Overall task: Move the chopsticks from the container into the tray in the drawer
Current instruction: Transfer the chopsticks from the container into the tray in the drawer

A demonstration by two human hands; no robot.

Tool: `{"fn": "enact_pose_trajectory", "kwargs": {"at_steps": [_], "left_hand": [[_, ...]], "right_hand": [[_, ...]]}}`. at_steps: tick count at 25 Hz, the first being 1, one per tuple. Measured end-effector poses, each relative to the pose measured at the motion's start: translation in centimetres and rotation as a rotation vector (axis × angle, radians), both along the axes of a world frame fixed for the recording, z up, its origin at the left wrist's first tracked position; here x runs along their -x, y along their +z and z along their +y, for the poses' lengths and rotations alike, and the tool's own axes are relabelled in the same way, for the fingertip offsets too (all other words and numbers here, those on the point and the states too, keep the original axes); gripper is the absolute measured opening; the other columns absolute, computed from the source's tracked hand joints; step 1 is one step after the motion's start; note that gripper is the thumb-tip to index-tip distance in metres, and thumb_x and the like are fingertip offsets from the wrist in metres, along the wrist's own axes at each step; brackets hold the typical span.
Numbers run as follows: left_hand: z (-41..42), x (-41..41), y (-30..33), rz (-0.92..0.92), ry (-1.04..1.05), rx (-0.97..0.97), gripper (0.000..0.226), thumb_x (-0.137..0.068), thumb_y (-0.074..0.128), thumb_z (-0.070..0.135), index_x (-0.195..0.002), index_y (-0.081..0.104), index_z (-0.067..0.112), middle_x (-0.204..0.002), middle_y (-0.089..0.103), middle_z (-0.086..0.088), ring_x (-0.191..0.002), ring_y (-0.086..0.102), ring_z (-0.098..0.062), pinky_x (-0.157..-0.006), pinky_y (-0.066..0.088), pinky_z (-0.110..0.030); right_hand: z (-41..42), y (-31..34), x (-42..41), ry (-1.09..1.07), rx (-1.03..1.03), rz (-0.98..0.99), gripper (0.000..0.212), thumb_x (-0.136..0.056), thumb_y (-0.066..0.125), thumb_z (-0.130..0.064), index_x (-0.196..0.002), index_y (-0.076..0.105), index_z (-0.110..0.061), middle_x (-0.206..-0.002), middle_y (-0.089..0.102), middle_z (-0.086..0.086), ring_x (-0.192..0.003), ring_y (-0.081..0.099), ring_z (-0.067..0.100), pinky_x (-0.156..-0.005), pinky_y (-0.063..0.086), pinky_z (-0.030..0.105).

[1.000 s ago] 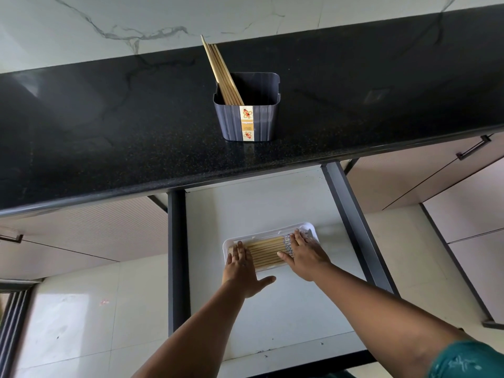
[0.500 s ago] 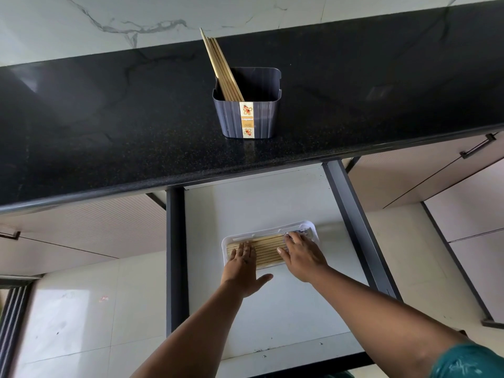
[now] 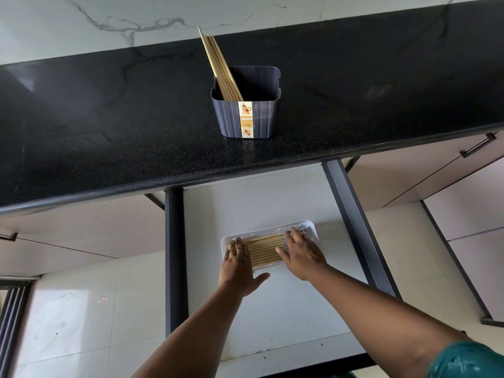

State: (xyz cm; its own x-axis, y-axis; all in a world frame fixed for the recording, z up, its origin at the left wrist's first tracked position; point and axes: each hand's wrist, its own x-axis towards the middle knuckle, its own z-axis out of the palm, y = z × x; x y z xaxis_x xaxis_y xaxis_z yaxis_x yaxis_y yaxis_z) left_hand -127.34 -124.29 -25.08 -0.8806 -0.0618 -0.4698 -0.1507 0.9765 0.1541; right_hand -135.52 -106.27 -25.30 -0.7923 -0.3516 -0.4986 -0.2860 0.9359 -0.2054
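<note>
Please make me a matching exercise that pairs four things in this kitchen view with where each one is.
Things:
1. container
2. white tray
3. left hand
4. right hand

Places:
A. flat on the tray's left end
B. on the black countertop
C. in the open drawer
D. flat on the tray's right end

Pairs: 1-B, 2-C, 3-A, 4-D

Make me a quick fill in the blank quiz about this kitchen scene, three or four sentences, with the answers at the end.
1. The container stands on the black ____.
2. The chopsticks in the container lean toward its ____ side.
3. The white tray lies inside the open ____.
4. The left hand and right hand both rest flat on the chopsticks in the ____.

Missing words: countertop; left; drawer; tray
</note>
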Motion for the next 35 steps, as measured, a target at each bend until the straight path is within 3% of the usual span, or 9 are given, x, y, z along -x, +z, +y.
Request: {"fn": "enact_pose_trajectory", "kwargs": {"at_steps": [4,8,11,13,16,20,25,31,35], "left_hand": [[0.2,0.3,0.3,-0.073,-0.008,0.039,0.108,-0.083,0.041,0.072,-0.151,0.0,-0.001,-0.16,-0.008,-0.022,-0.149,-0.007,-0.032,-0.12,-0.004,-0.041],[0.9,0.1,0.5,0.011,-0.014,-0.004,0.082,-0.096,0.042,0.044,-0.15,0.002,-0.003,-0.161,0.004,-0.021,-0.149,0.003,-0.032,-0.121,0.0,-0.039],[1.9,-0.3,0.5,-0.021,-0.058,-0.043,0.068,-0.099,0.041,0.029,-0.15,0.009,-0.002,-0.16,0.014,-0.019,-0.149,0.01,-0.03,-0.121,0.002,-0.038],[2.0,-0.4,0.4,0.004,-0.05,-0.049,0.064,-0.099,0.037,0.024,-0.151,0.01,-0.001,-0.16,0.014,-0.019,-0.149,0.011,-0.03,-0.121,0.002,-0.038],[1.6,-0.5,0.4,0.039,-0.05,-0.068,0.07,-0.098,0.039,0.03,-0.151,0.005,0.0,-0.161,0.006,-0.017,-0.15,0.004,-0.029,-0.121,0.001,-0.037],[0.7,-0.1,0.7,-0.047,-0.008,-0.054,0.091,-0.093,0.046,0.05,-0.152,-0.005,0.002,-0.161,-0.012,-0.015,-0.149,-0.006,-0.029,-0.122,0.001,-0.04],[0.4,0.6,0.7,-0.047,-0.028,0.019,0.097,-0.089,0.044,0.061,-0.152,-0.002,0.002,-0.161,-0.008,-0.015,-0.15,-0.006,-0.028,-0.122,0.001,-0.042],[0.5,-0.2,1.3,0.096,-0.004,-0.101,0.096,-0.087,0.033,0.071,-0.152,0.01,0.005,-0.162,0.006,-0.013,-0.15,0.005,-0.024,-0.122,0.007,-0.039],[0.3,0.6,3.4,0.262,0.005,-0.166,0.072,-0.095,0.034,0.058,-0.148,0.031,0.01,-0.158,0.027,-0.008,-0.146,0.024,-0.022,-0.119,0.021,-0.035]], "right_hand": [[-0.1,0.1,-0.2,-0.022,0.029,0.0,0.071,-0.099,0.022,-0.057,-0.154,0.018,-0.013,-0.164,0.01,0.006,-0.149,0.018,0.027,-0.12,0.021,0.038],[0.5,0.2,-0.4,0.135,0.11,0.159,0.063,-0.101,0.027,-0.05,-0.146,0.04,-0.007,-0.156,0.035,0.009,-0.144,0.032,0.023,-0.119,0.022,0.034],[0.8,0.0,-0.7,0.208,0.067,0.12,0.071,-0.099,0.022,-0.056,-0.15,0.032,-0.007,-0.16,0.026,0.008,-0.149,0.021,0.019,-0.121,0.008,0.033],[0.7,0.0,-0.7,0.204,0.063,0.121,0.076,-0.097,0.015,-0.059,-0.15,0.032,-0.007,-0.16,0.026,0.009,-0.149,0.02,0.018,-0.121,0.007,0.031],[0.9,0.2,-0.7,0.183,0.081,0.131,0.072,-0.099,0.02,-0.056,-0.151,0.028,-0.006,-0.161,0.022,0.011,-0.15,0.017,0.02,-0.122,0.008,0.031],[0.7,0.2,-0.3,0.173,0.02,0.051,0.074,-0.1,0.021,-0.056,-0.154,0.017,-0.006,-0.164,0.009,0.01,-0.152,0.006,0.019,-0.122,0.001,0.032],[0.1,0.2,0.0,0.103,-0.001,-0.018,0.078,-0.097,0.018,-0.062,-0.155,0.01,-0.011,-0.165,0.0,0.008,-0.152,0.001,0.026,-0.123,0.006,0.04],[0.1,1.1,-0.7,0.043,0.114,0.075,0.068,-0.099,0.026,-0.054,-0.151,0.028,-0.011,-0.159,0.023,0.008,-0.146,0.023,0.026,-0.119,0.024,0.04],[-0.6,3.7,0.1,0.146,0.185,0.321,0.043,-0.098,0.039,-0.041,-0.128,0.054,-0.013,-0.124,0.055,0.006,-0.117,0.053,0.026,-0.095,0.046,0.04]]}}
